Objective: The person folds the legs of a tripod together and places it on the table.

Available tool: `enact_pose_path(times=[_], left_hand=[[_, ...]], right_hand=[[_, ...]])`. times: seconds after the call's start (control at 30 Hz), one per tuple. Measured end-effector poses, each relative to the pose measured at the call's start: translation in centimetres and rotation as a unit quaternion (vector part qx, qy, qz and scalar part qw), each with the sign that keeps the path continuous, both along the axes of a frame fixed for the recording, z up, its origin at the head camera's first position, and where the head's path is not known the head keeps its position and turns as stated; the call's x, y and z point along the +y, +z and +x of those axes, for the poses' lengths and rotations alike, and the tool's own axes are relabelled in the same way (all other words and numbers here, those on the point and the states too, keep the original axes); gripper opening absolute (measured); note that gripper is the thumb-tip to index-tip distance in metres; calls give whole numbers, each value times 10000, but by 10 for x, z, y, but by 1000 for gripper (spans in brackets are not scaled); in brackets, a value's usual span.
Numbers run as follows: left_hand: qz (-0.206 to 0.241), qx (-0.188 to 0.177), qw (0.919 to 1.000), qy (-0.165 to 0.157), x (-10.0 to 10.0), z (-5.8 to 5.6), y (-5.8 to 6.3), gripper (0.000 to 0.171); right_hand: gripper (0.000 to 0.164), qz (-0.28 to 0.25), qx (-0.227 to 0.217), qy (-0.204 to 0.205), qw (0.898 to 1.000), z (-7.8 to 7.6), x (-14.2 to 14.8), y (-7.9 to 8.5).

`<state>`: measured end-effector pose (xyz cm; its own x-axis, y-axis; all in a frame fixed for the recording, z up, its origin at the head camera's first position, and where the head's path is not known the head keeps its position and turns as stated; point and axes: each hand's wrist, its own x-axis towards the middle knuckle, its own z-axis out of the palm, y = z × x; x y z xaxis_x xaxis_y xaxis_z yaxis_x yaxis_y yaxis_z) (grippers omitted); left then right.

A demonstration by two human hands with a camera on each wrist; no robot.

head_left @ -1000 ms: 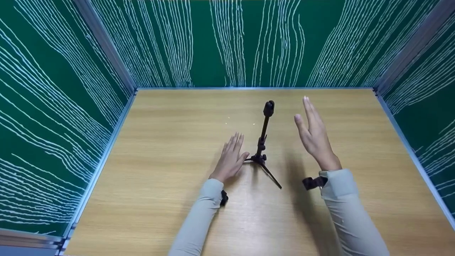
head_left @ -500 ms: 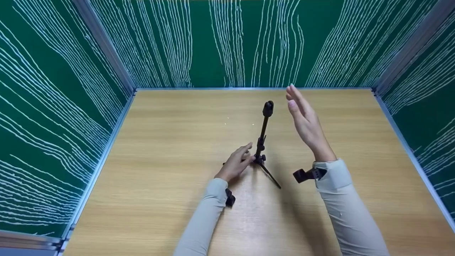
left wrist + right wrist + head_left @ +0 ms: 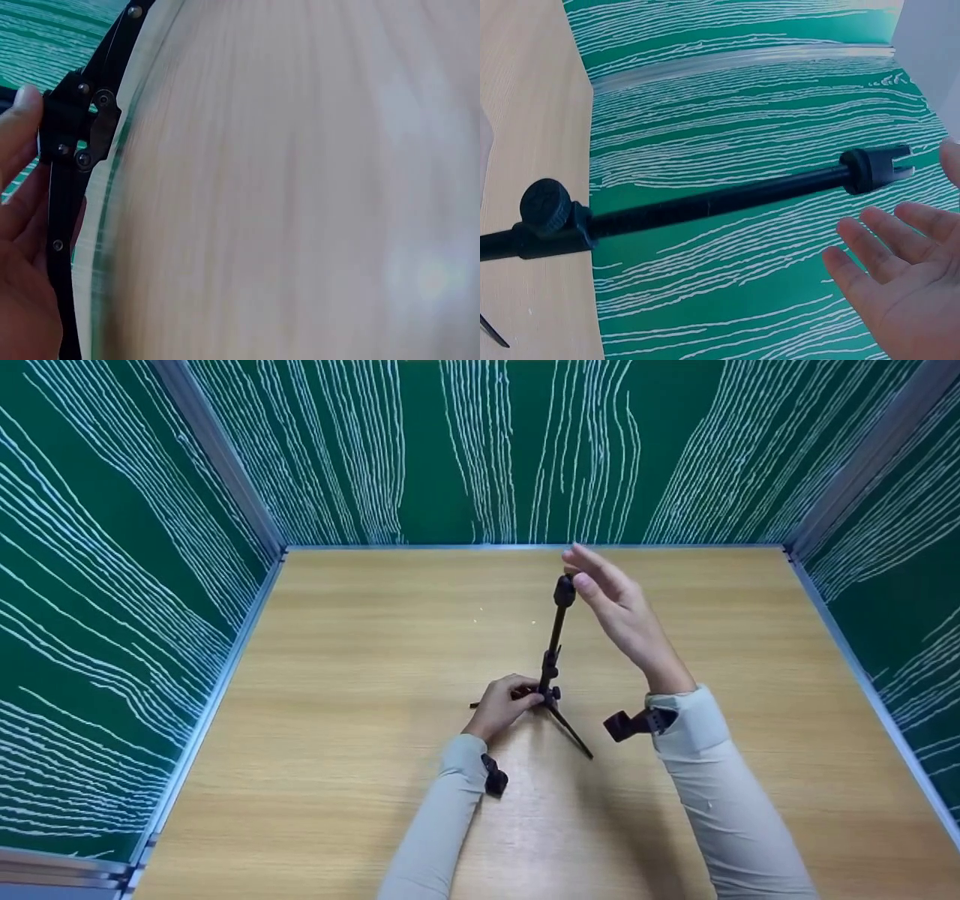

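A small black tripod stand [image 3: 556,630] stands upright on the wooden table in the head view. Low down, my left hand [image 3: 504,708] grips it at the base where the legs join. From the left wrist, the thumb lies against the black leg hub [image 3: 66,124] and fingers pass behind a leg [image 3: 60,240]. My right hand [image 3: 628,622] is beside the stand's top, fingers extended and not closed around it. The right wrist view shows the forked top [image 3: 874,169] just ahead of those fingers [image 3: 866,244], with a round knob [image 3: 545,205] lower on the pole.
Green walls [image 3: 435,450] with white wavy lines enclose the wooden table [image 3: 360,660] at the back and sides, edged by metal rails. A few tiny pale specks [image 3: 475,621] lie left of the stand. Each wrist carries a black camera mount [image 3: 630,725].
My left hand has gone from lying flat by the leg to gripping the stand's base. My right hand has moved left to the stand's top. The stand stays in place.
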<state>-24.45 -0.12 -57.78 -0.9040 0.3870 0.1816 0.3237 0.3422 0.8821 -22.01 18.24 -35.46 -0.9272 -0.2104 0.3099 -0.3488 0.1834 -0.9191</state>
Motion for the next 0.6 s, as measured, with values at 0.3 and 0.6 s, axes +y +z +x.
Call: enact_pose_path(times=[0.3,0.6], left_hand=[[-83,-53,9996,259,1,0,-2,22],[-224,-42,9993,299,1,-3,-5,17]], right_hand=[[41,168,21,29,9999,-1,-7,-2],[36,-25,183,-279,9994,-1,-10,-6]])
